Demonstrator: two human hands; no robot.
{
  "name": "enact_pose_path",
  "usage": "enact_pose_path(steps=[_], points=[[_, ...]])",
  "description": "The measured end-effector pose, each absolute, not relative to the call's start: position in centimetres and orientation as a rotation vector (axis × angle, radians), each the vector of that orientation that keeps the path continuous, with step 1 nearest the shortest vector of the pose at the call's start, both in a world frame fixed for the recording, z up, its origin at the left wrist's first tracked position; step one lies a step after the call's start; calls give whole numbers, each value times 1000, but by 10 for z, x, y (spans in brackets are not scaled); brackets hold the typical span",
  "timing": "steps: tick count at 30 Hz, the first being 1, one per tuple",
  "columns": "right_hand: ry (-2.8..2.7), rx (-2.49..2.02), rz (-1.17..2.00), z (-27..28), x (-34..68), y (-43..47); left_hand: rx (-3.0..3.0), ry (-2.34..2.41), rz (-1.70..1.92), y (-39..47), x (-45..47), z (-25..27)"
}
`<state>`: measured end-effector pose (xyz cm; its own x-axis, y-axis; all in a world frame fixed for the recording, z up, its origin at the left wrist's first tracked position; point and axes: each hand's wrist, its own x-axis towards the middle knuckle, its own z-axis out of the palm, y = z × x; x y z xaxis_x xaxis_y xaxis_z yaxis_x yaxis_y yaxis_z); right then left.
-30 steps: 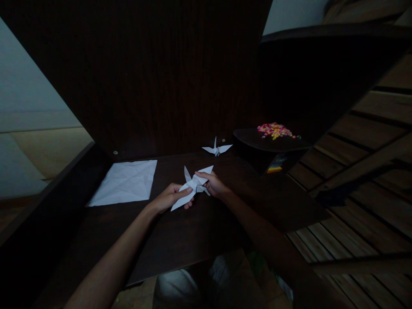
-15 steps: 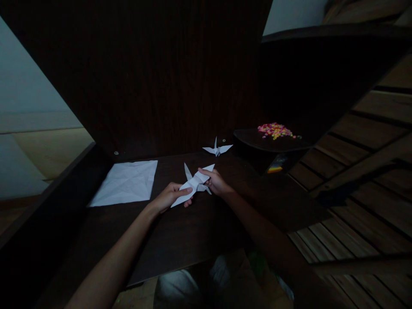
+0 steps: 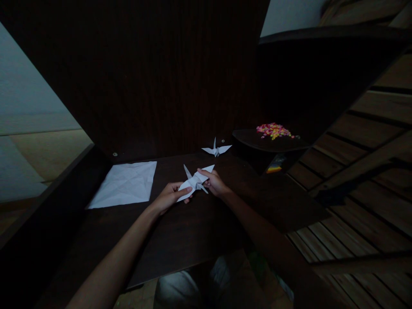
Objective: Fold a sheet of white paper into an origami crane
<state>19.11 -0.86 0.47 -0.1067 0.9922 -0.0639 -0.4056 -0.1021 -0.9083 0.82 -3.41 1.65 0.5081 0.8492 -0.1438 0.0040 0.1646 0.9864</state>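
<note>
A white origami crane [image 3: 195, 182] is held above the dark desk between both hands. My left hand [image 3: 169, 196] pinches its near left wing, thumb on top. On the far right wing, my right hand [image 3: 216, 182] is closed with the thumb pressed over the paper. One pointed end of the crane sticks up at the back, another points down toward the right front. Some fingers of both hands are hidden under the paper. Beyond them a second paper crane [image 3: 216, 150] stands on the desk with its wings spread.
A creased white paper sheet [image 3: 124, 184] lies on the desk [image 3: 180, 240] to the left. Small colourful pieces [image 3: 275, 130] are piled on a low curved shelf [image 3: 247, 139] at the right. A tall dark panel [image 3: 161, 77] closes off the back; wooden slats [image 3: 367, 210] are on the right.
The left wing's outer edge has swung up and curves more under my left thumb. The lower front point has shifted slightly left. Both hands keep their hold.
</note>
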Motion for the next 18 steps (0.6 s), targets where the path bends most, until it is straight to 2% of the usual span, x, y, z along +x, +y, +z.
enact_pose_path(steps=[9,18], points=[[-873,-961,1455,-2,188,-9,1216,846,901,-34,9,17],[-756,-909,1695,1,188,-8,1033,785,1006,-36,15,15]])
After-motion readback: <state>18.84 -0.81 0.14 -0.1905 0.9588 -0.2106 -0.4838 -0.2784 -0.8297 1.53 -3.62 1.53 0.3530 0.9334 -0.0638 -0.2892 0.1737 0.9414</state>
